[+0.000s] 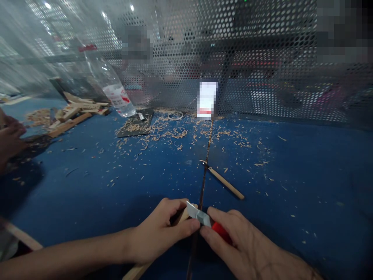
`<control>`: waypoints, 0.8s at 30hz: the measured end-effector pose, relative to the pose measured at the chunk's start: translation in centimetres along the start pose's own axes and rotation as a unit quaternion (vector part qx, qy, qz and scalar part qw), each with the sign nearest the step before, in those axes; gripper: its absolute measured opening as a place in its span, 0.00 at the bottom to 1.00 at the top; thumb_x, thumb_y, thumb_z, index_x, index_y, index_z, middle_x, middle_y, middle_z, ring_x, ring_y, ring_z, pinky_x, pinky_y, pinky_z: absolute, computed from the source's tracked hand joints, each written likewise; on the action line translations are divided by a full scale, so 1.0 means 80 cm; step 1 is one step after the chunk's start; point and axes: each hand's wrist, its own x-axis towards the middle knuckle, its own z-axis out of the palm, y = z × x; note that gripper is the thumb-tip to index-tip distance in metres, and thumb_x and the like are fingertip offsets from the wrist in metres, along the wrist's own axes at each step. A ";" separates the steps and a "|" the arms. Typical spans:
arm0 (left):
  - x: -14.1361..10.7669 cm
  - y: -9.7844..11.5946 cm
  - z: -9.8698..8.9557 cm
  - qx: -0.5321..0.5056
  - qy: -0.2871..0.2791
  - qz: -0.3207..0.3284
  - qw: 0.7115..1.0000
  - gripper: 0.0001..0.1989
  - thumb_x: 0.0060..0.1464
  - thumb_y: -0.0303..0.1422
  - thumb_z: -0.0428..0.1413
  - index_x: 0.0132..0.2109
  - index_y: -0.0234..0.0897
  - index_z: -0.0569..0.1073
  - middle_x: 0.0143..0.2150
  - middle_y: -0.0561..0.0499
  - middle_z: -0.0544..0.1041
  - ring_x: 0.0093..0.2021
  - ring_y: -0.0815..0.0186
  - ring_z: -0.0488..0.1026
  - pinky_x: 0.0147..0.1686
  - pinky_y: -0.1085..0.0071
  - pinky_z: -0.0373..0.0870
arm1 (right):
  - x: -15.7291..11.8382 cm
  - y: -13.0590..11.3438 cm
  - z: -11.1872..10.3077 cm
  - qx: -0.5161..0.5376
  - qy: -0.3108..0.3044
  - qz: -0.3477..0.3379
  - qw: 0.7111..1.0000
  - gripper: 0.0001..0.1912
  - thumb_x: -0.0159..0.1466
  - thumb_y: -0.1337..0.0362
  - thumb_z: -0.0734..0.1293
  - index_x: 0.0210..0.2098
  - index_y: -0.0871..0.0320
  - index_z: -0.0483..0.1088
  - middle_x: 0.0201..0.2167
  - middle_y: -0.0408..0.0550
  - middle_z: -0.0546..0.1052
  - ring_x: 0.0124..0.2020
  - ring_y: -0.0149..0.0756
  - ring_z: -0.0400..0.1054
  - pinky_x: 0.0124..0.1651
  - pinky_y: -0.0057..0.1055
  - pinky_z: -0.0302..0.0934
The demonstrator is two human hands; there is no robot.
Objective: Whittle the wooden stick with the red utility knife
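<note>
Two hands together: left hand (159, 229) clamped on a light, stiff wooden stick (182, 216), best held near the blade, right hand (233, 241) gripping a red-handled utility knife (220, 231)

Left hand (160, 233) and right hand (241, 249) meet, apparently above the table (294, 175), shavings (171, 134) beyond.

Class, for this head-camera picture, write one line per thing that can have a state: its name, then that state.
left hand, closed around a wooden stick
right hand, gripping a red-handled utility knife
red-handled utility knife, blade extended
wood-handled knife, lying on the blue mat, untouched
plastic bottle, tilted, no liquid visible
wood shavings, scattered
</note>
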 end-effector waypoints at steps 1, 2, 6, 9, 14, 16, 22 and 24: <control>0.000 -0.001 0.000 0.001 0.001 0.000 1.000 0.22 0.61 0.53 0.60 0.35 0.37 0.70 0.26 0.61 0.59 0.28 0.70 0.53 0.27 0.72 0.52 | 0.001 -0.004 -0.003 0.015 -0.026 -0.003 1.000 0.12 0.67 0.47 0.58 0.31 0.32 0.72 0.23 0.40 0.79 0.23 0.40 0.76 0.25 0.33 0.72; 0.001 -0.001 0.000 -0.002 0.002 0.001 1.000 0.22 0.60 0.52 0.61 0.35 0.38 0.70 0.25 0.61 0.59 0.27 0.70 0.53 0.27 0.72 0.52 | 0.002 -0.008 -0.006 0.033 -0.053 -0.002 0.998 0.13 0.68 0.48 0.58 0.32 0.33 0.71 0.23 0.40 0.79 0.22 0.41 0.76 0.25 0.34 0.72; 0.002 -0.003 0.002 -0.026 0.009 0.000 1.000 0.21 0.55 0.50 0.66 0.34 0.38 0.69 0.26 0.61 0.61 0.28 0.70 0.54 0.28 0.73 0.54 | 0.001 -0.013 -0.009 0.082 -0.089 0.019 0.993 0.12 0.68 0.48 0.59 0.30 0.35 0.68 0.22 0.40 0.78 0.20 0.43 0.75 0.22 0.36 0.71; 0.003 -0.002 0.003 -0.025 0.015 0.001 1.000 0.20 0.55 0.49 0.66 0.34 0.38 0.69 0.27 0.61 0.62 0.28 0.70 0.55 0.29 0.73 0.54 | 0.003 -0.012 -0.010 0.080 -0.070 0.006 0.994 0.12 0.68 0.49 0.59 0.29 0.36 0.67 0.20 0.40 0.77 0.18 0.42 0.74 0.21 0.36 0.70; 0.002 -0.001 0.003 0.010 0.026 -0.008 1.000 0.20 0.59 0.50 0.62 0.36 0.36 0.73 0.28 0.59 0.62 0.29 0.69 0.55 0.29 0.72 0.53 | 0.007 -0.011 -0.010 0.059 -0.061 -0.017 0.996 0.12 0.69 0.53 0.60 0.29 0.38 0.68 0.21 0.39 0.78 0.19 0.40 0.75 0.21 0.32 0.71; 0.001 -0.001 0.004 0.011 0.032 -0.011 0.999 0.20 0.59 0.50 0.61 0.36 0.36 0.74 0.27 0.59 0.62 0.28 0.69 0.55 0.28 0.72 0.53 | 0.004 -0.010 -0.008 0.055 -0.045 -0.019 0.997 0.11 0.69 0.55 0.61 0.30 0.38 0.70 0.21 0.38 0.77 0.19 0.41 0.75 0.21 0.32 0.72; 0.002 0.004 0.010 0.018 0.077 -0.027 0.997 0.20 0.53 0.52 0.64 0.29 0.41 0.73 0.22 0.61 0.60 0.24 0.70 0.53 0.25 0.69 0.50 | 0.002 -0.009 -0.007 0.066 -0.035 -0.056 0.996 0.11 0.69 0.56 0.61 0.32 0.35 0.72 0.23 0.37 0.80 0.20 0.39 0.76 0.24 0.30 0.73; 0.003 0.005 0.010 0.013 0.088 -0.029 0.996 0.20 0.50 0.53 0.65 0.27 0.43 0.72 0.21 0.61 0.59 0.23 0.71 0.53 0.24 0.68 0.49 | 0.003 -0.011 -0.010 0.065 -0.051 -0.043 0.996 0.12 0.69 0.54 0.60 0.32 0.36 0.71 0.21 0.37 0.78 0.18 0.38 0.75 0.21 0.29 0.70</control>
